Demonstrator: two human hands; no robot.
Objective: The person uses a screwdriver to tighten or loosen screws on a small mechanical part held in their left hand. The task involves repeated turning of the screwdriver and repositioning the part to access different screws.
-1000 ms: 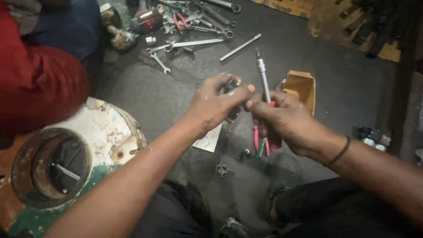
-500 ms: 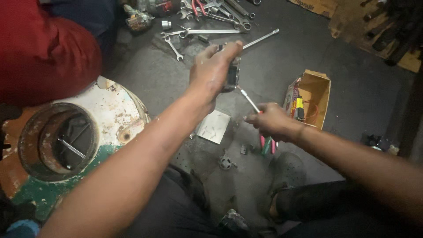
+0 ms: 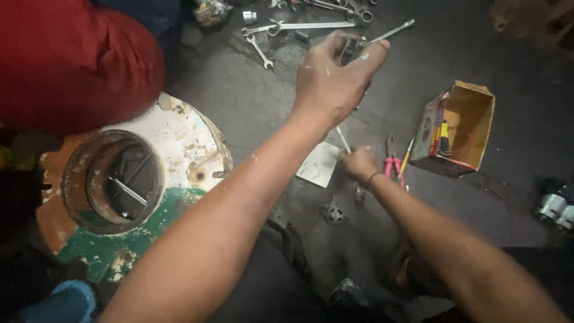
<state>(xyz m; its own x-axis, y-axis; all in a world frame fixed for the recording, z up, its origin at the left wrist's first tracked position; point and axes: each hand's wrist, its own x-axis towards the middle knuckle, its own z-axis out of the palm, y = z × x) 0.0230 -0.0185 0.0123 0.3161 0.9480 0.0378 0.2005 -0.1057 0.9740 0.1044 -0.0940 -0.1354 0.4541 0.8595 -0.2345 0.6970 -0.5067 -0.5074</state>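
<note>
Our left hand [image 3: 332, 81] is raised high and closed around a small dark metal part [image 3: 353, 51], fingers wrapped over it so that only its top edge shows past the knuckles. A second ago that part sat between both hands at mid-frame; half a second ago the left had already lifted it clear, and now it is further up and away from the right.

Our right hand [image 3: 360, 162] has dropped low, well apart from the left, and is clamped on a thin silver metal rod [image 3: 342, 139] that sticks up and left out of the fist. Earlier the rod stood upright next to the part; now it is tilted and separated from it.

Just right of the right-hand grip lie pink-handled pliers [image 3: 393, 165], and beyond them an open yellow cardboard box [image 3: 472, 128]. Just left of it is a white paper scrap [image 3: 318, 164]. Above the left-hand grip, loose steel spanners [image 3: 281, 30] lie on the dark floor. Far left of both hands sits a round rusty white-and-green metal housing [image 3: 179, 155].
</note>
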